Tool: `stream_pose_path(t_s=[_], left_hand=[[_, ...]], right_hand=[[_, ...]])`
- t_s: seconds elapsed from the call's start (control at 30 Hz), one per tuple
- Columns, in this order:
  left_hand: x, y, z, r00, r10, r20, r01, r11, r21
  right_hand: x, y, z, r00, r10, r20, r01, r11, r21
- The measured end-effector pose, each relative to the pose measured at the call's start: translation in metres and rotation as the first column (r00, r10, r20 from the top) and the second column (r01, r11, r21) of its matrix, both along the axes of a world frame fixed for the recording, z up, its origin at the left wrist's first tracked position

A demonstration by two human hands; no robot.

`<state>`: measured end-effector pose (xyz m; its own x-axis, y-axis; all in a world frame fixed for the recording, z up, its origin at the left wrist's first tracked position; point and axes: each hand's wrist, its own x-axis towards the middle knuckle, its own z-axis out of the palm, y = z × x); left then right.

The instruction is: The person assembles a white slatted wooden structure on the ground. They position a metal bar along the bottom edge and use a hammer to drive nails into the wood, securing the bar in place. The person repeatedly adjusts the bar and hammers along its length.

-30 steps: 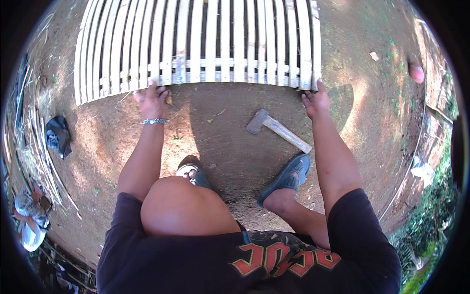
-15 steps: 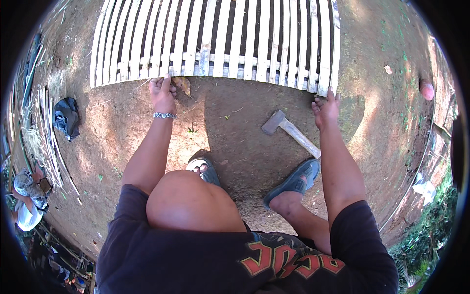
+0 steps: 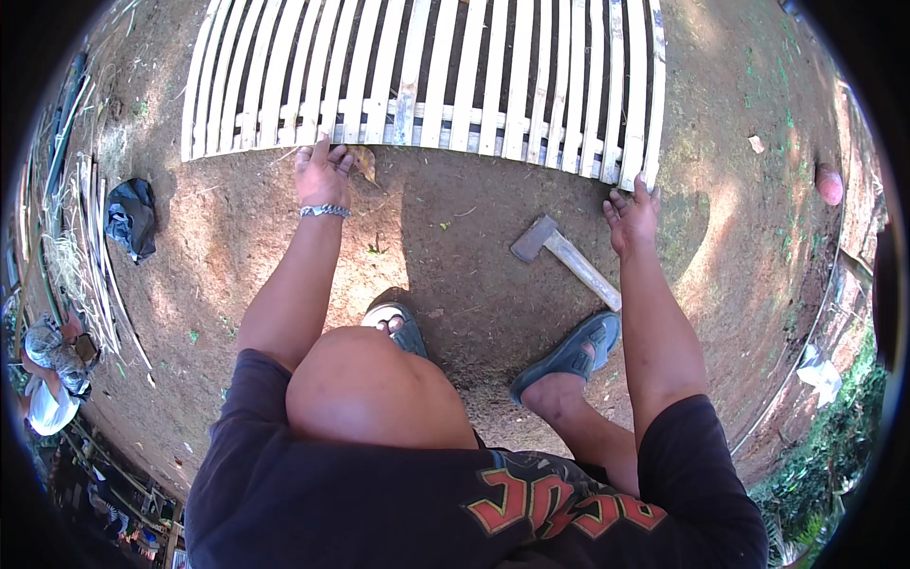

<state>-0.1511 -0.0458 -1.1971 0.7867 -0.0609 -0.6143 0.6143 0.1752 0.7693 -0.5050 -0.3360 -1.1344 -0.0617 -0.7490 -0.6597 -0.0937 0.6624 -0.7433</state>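
Well, the big rack (image 3: 387,81) of pale wood strips is in front of the person, at the top of the view, just past both hands, and its far end is cut off. I can't tell if its near edge touches the brown ground (image 3: 464,251) or sits a little above it. The left hand (image 3: 323,173) is at the near edge, left of the middle, with its fingers partly bent and the tips at the wood. The right hand (image 3: 632,213) is at the near right corner, one finger reaching to the strip ends and the others curled. I can't tell if either hand pinches the wood. The rack looks stiff the long way, but it may twist a bit if just one corner is lifted. It is probably not too heavy, since there are so many gaps, but it is wide, so two hands far apart seem best. The cross strips (image 3: 447,113) near this end look like the strongest place to hold. A thin strip end alone might bend or crack. The wood looks dry, so it should not be slippery, though rough edges could poke fingers.
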Motion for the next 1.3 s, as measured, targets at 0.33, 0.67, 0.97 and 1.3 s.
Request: stream_pose_path(t_s=[0.33, 0.67, 0.97, 1.3], left_hand=[[-0.001, -0.001, -0.015, 0.997, 0.070, 0.011, -0.063, 0.945, -0.321], [-0.001, -0.020, 0.030, 0.955, 0.209, -0.209, -0.252, 0.945, -0.208], [-0.001, -0.010, 0.011, 0.977, 0.147, -0.154, -0.189, 0.930, -0.316], [-0.003, -0.001, 0.037, 0.990, -0.102, -0.096, 0.121, 0.969, 0.216]], right_hand=[[0.001, -0.003, -0.005, 1.000, -0.006, 0.010, 0.006, 1.000, 0.004], [-0.001, -0.002, -0.005, 1.000, 0.002, -0.013, -0.002, 1.000, -0.011], [0.003, -0.003, -0.010, 0.999, -0.010, -0.050, 0.010, 1.000, -0.003], [-0.002, -0.001, -0.006, 0.996, 0.007, -0.088, -0.009, 1.000, -0.024]])
